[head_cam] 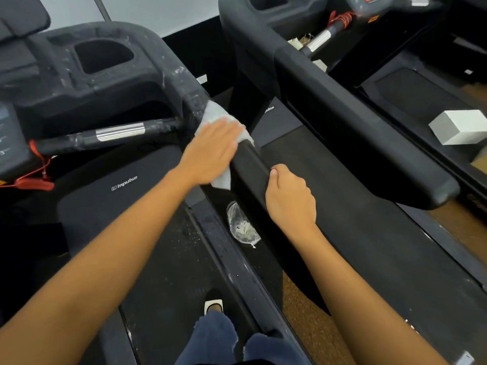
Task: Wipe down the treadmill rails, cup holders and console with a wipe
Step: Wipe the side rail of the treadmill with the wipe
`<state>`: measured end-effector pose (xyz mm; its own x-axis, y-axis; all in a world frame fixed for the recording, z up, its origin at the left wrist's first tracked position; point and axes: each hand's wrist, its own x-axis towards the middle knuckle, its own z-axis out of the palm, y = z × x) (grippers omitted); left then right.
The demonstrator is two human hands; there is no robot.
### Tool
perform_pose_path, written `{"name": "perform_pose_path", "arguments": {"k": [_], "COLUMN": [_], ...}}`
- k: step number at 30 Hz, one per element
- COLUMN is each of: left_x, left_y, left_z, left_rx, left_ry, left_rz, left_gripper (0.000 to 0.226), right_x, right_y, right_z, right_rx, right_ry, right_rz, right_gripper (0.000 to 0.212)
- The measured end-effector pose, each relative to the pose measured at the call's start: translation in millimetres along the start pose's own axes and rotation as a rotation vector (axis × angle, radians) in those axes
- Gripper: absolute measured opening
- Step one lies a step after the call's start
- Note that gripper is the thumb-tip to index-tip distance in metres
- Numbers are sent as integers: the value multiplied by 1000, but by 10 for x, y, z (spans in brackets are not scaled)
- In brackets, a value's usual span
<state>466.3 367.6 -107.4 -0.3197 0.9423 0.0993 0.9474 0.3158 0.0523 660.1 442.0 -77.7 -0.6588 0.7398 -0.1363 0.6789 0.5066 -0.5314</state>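
A white wipe (214, 114) is draped over the black right rail (250, 167) of my treadmill, where the rail meets the dusty console body. My left hand (210, 151) lies flat on the wipe, pressing it onto the rail. My right hand (290, 196) grips the same rail just below, fingers curled around it. The cup holder (102, 55) is a dark recess in the smudged console top at upper left. A chrome-banded crossbar (120, 133) runs left of the wipe. Part of the console panel (10, 135) shows at the left edge.
A red safety cord and clip (34, 180) hang under the console. A crumpled clear plastic bag (242, 225) lies between the treadmills. A second treadmill's rail (355, 127) runs to the right, with a white box (461, 126) beyond. My shoe (213, 302) stands on the belt.
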Motion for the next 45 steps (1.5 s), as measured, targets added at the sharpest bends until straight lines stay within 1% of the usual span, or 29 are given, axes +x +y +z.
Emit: {"name": "perform_pose_path", "arguments": {"k": [3, 5, 7, 9, 11, 12, 14, 15, 17, 18, 19, 21, 23, 24, 25, 26, 27, 28, 30, 31, 33, 36, 39, 41, 43, 45], "left_x": [213, 250, 99, -227, -516, -573, -482, -393, -151, -38, 54, 198, 283, 289, 254, 167, 43, -110, -374, -425, -363, -20, 367, 564, 688, 687], "left_y": [-344, -276, 46, 511, 797, 809, 623, 472, 137, -35, -214, -553, -624, -540, -387, -199, 12, 232, 498, 529, 405, -88, -762, -1044, -1026, -789], "left_z": [-49, -25, 93, 216, 186, 127, 49, 26, -17, -27, -48, -60, -61, -62, -41, 42, 95, 88, 87, 84, 18, -3, -3, -32, -97, -85], "left_rx": [68, 73, 78, 18, -154, -226, -217, -186, -5, 51, 54, 45, 5, -20, -21, -7, 1, -8, -82, -139, -186, -16, -16, 4, -15, 26], "left_ry": [-16, 8, 30, 43, 6, 4, 16, 23, 50, 39, 22, 54, 60, 63, 63, 76, 118, 118, 11, -8, -13, 6, -34, -63, -42, 0], "left_rz": [-162, -178, -80, 63, 72, 67, 93, 103, 120, 96, 28, -102, -243, -283, -266, -156, -19, 91, 154, 176, 203, 195, -6, -98, -142, -27], "left_gripper": [63, 65, 63, 59, 57, 56, 54, 53, 53, 53, 54, 59, 63, 59, 51, 45, 47, 50, 54, 55, 53, 53, 63, 69, 68, 62], "right_x": [24, 38, 48, 53, 50, 47, 53, 59, 69, 67, 63, 59, 67, 67, 70, 75, 75, 73, 72, 71, 80, 132, 242, 338, 417, 455], "right_y": [-13, -31, -49, -57, -57, -57, -60, -62, -63, -62, -63, -63, -69, -71, -76, -79, -82, -83, -88, -93, -112, -164, -284, -387, -454, -467], "right_z": [30, 51, 62, 62, 57, 58, 49, 46, 43, 45, 43, 51, 54, 56, 58, 61, 59, 58, 56, 57, 60, 46, 62, 102, 152, 196], "right_rx": [-34, -60, -80, -79, -69, -70, -83, -88, -100, -107, -110, -102, -106, -109, -110, -112, -117, -116, -97, -87, -81, -54, -16, -7, -11, -28], "right_ry": [-10, -9, -11, -23, -32, -37, -52, -59, -64, -62, -61, -57, -55, -53, -50, -48, -49, -51, -51, -51, -55, -74, -91, -92, -82, -64], "right_rz": [-3, -12, -13, -1, 6, 7, 10, 16, 21, 20, 22, 28, 31, 32, 32, 33, 37, 42, 50, 55, 75, 122, 142, 139, 142, 151], "right_gripper": [33, 34, 34, 32, 32, 33, 33, 34, 33, 33, 33, 33, 33, 33, 33, 33, 32, 32, 31, 31, 32, 33, 34, 36, 39, 41]}}
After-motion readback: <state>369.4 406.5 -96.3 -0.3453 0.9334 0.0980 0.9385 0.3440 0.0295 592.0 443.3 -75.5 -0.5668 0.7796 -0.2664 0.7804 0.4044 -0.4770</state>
